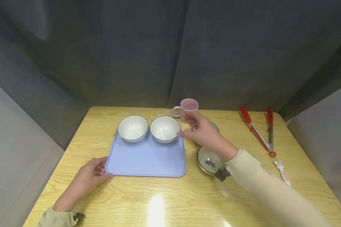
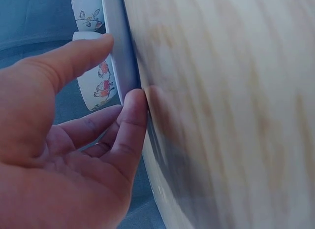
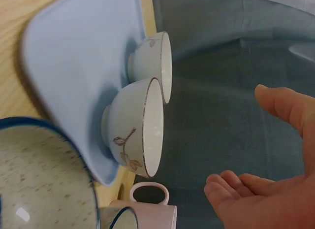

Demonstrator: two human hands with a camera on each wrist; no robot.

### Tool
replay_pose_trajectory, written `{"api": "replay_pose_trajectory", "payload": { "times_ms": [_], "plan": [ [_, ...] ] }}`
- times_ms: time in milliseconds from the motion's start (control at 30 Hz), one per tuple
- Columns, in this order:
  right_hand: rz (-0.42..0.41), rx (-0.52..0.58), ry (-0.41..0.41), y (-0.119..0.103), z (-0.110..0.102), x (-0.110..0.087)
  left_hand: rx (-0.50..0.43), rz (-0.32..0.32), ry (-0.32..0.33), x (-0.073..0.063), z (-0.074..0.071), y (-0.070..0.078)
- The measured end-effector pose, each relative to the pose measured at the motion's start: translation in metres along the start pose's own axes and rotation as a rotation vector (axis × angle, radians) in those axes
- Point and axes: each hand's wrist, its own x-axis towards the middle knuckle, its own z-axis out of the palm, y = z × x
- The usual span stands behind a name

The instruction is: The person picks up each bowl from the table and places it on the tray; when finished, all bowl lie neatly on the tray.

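At the front left corner of a light blue tray point(image 1: 147, 160), my left hand point(image 1: 91, 175) pinches the rim between thumb and fingers. Two white bowls point(image 1: 133, 128) with dark rims and painted flower sprigs stand side by side at the tray's back. My right hand point(image 1: 204, 130) is held in the air with thumb and fingers spread apart, holding nothing. In the head view its thumb overlaps the edge of the right white bowl point(image 3: 130, 125), and its fingers overlap a pink mug point(image 1: 188, 105).
Right of the tray sits a speckled bowl point(image 1: 207, 157) with a fish pattern; another bowl point(image 1: 215, 126) behind it is partly hidden by my right hand. Red-tipped tongs point(image 1: 258, 134) lie spread at the right, with a white rabbit-topped utensil point(image 1: 282, 171) nearer. Dark curtain point(image 1: 130, 56) hangs behind.
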Motion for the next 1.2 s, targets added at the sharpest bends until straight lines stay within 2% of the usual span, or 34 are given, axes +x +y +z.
{"api": "replay_pose_trajectory", "payload": {
  "times_ms": [167,533,733,933,1100,1200],
  "plan": [
    [-0.020,0.007,-0.006,0.005,-0.008,-0.022,0.009,0.003,0.008,0.001,0.001,0.000],
    [-0.027,0.081,0.104,0.012,-0.025,-0.062,-0.016,-0.007,0.000,0.000,0.000,-0.006],
    [-0.022,0.111,0.152,0.020,-0.034,-0.079,-0.016,0.022,0.008,0.002,0.000,-0.005],
    [0.016,0.069,0.132,0.035,-0.040,-0.093,-0.005,-0.002,-0.004,0.002,0.000,-0.003],
    [0.020,0.078,0.120,0.051,-0.042,-0.103,-0.015,0.009,-0.014,0.001,-0.001,-0.003],
    [0.060,0.078,0.116,0.059,-0.040,-0.110,-0.017,0.003,-0.022,0.000,-0.001,-0.002]
  ]
}}
